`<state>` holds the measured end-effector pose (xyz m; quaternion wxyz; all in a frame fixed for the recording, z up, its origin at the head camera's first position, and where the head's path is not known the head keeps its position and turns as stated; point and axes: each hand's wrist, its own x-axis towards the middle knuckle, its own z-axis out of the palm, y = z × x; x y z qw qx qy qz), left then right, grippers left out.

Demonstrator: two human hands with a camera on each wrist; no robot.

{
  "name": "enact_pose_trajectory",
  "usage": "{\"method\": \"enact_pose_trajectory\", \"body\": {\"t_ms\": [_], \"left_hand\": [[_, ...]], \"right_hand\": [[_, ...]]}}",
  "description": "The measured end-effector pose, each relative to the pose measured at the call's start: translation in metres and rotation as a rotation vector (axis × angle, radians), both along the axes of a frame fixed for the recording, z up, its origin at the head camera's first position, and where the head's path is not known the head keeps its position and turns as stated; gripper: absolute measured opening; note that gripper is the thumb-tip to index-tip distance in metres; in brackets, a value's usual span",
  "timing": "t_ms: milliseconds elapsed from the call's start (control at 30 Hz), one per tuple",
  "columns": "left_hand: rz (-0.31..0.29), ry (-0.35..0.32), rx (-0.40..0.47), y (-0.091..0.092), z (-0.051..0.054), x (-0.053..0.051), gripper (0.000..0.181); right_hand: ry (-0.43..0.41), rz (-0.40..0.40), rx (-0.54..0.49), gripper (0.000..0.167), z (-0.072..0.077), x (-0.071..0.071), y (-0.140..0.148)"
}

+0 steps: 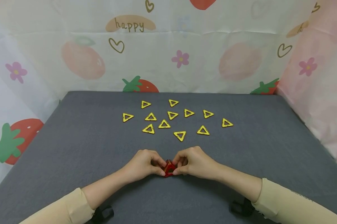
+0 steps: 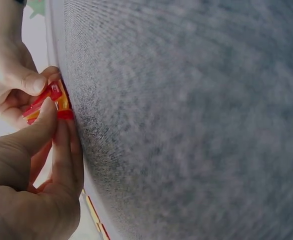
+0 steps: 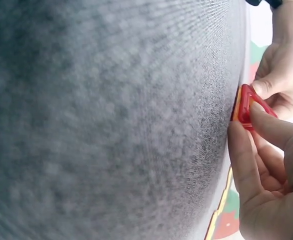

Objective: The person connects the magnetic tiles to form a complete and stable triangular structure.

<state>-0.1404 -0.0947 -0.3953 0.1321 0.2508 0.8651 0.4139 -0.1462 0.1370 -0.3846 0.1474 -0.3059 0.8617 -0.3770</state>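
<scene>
Low over the near middle of the grey table, both hands pinch a small red pyramid-like piece built of hollow triangles [image 1: 170, 169]. The left hand [image 1: 146, 164] grips its left side with thumb and fingers, and the right hand [image 1: 194, 163] holds its right side the same way. In the right wrist view, the red triangle [image 3: 245, 105] shows a yellow-orange layer along its lower edge. The left wrist view shows red and orange faces of this piece [image 2: 62, 97] between the thumbs and fingers. Fingertips hide part of it.
Beyond the hands, several yellow hollow triangles [image 1: 180, 135] lie flat and spread out on the grey table [image 1: 73, 149]. A printed cloth [image 1: 168, 40] with fruit and flowers hangs behind the far edge and at both sides.
</scene>
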Motion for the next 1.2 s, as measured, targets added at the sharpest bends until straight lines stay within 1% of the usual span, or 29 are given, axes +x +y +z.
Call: {"method": "enact_pose_trajectory", "body": {"t_ms": [133,233,333,433,567,733,967,1067,1200], "left_hand": [[0.022,-0.009,0.005,0.003,0.001,0.004,0.022],[0.034,-0.008,-0.006,0.007,0.003,0.008,0.028],[0.043,0.020,-0.040,0.012,0.005,0.010,0.033],[0.050,0.047,-0.063,0.014,0.005,0.012,0.032],[0.052,0.066,-0.063,0.014,0.005,0.012,0.028],[0.037,0.080,-0.045,0.011,0.005,0.011,0.024],[0.036,0.062,-0.032,0.011,0.005,0.011,0.021],[0.034,0.068,-0.028,0.010,0.005,0.010,0.019],[0.019,0.036,-0.019,0.008,0.004,0.009,0.017]], "right_hand": [[-0.017,-0.006,0.000,0.012,-0.001,0.000,0.000],[-0.019,-0.008,0.000,0.012,0.000,0.001,0.000],[-0.013,-0.012,0.002,0.012,0.000,0.001,0.001],[-0.010,-0.010,0.002,0.013,0.000,0.001,0.000],[-0.007,-0.003,0.003,0.014,0.000,0.001,-0.001],[0.004,0.004,0.006,0.015,-0.001,0.000,-0.001],[0.005,0.016,-0.003,0.014,-0.001,0.000,0.000],[0.008,0.021,-0.005,0.014,-0.001,0.000,0.000],[0.014,0.035,-0.008,0.013,-0.002,0.000,0.000]]}}
